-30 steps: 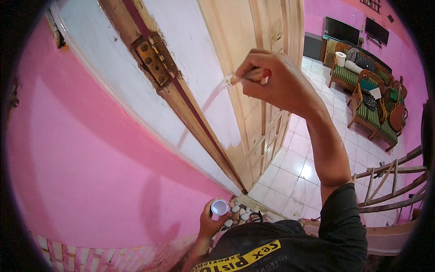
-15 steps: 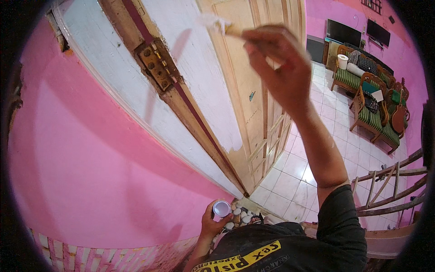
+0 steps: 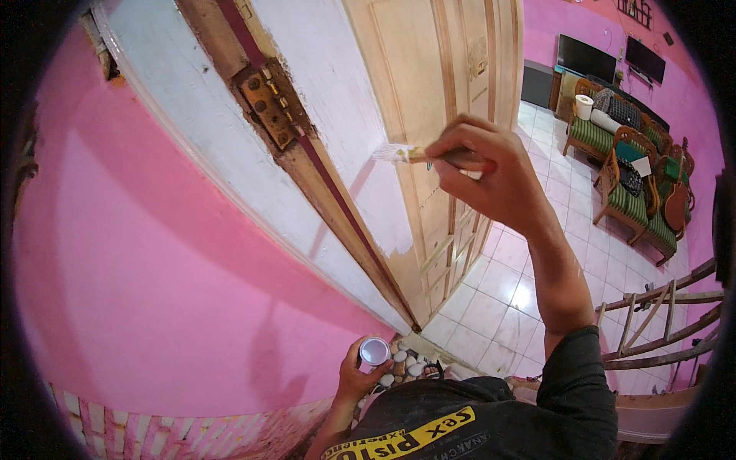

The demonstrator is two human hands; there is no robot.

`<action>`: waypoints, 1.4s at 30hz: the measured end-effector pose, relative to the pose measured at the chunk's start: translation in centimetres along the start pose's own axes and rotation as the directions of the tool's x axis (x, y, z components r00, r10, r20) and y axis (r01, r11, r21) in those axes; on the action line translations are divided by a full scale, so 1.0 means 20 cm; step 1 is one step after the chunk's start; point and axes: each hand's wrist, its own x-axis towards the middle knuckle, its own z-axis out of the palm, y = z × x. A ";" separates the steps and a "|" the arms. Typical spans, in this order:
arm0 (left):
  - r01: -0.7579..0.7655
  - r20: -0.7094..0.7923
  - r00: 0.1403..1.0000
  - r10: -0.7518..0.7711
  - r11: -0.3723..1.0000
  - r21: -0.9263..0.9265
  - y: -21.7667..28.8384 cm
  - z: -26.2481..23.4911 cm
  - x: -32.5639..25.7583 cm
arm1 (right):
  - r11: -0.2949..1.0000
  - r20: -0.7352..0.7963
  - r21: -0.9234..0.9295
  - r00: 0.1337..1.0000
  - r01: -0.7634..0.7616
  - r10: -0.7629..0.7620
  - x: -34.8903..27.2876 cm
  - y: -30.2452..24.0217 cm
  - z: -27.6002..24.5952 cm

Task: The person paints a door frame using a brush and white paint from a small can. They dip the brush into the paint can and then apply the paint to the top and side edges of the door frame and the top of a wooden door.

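My right hand point(image 3: 487, 165) is closed around the handle of a paintbrush point(image 3: 400, 153). White paint covers its bristles, which lie at the edge of the white-painted strip on a wooden door point(image 3: 406, 84). The strip ends in a ragged lower edge, and bare wood shows beyond it. Low down, my left hand point(image 3: 362, 377) grips a small round cup point(image 3: 374, 351) with pale paint inside. A rusty hinge point(image 3: 268, 106) sits on the brown edge between the door and the white frame point(image 3: 180, 100).
The pink wall point(image 3: 153, 291) curves along the left. White floor tiles point(image 3: 506, 299) stretch to the right, where a wooden ladder point(image 3: 659, 322) leans. Farther back are green-striped chairs point(image 3: 629, 199), a guitar point(image 3: 676, 203) and a dark television point(image 3: 586, 59). Pebbles point(image 3: 410, 364) lie near my feet.
My right hand has come down with the paintbrush, from the upper part of the white strip to lower on it. The left hand and the cup have hardly moved.
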 end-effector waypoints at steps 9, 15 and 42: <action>0.014 0.026 1.000 -0.015 0.998 0.063 0.05 -0.01 0.01 | 0.939 -0.356 -0.149 0.869 0.311 -0.344 0.32 -0.07 -0.01; 0.024 0.057 0.998 -0.033 0.988 0.153 0.04 0.00 0.02 | 0.976 -0.187 -0.092 0.959 0.199 -0.213 0.03 0.06 0.08; -0.104 0.124 0.987 0.103 0.995 0.005 0.20 0.11 0.31 | 0.926 0.674 -0.078 0.665 -0.368 0.321 -0.64 -0.20 0.36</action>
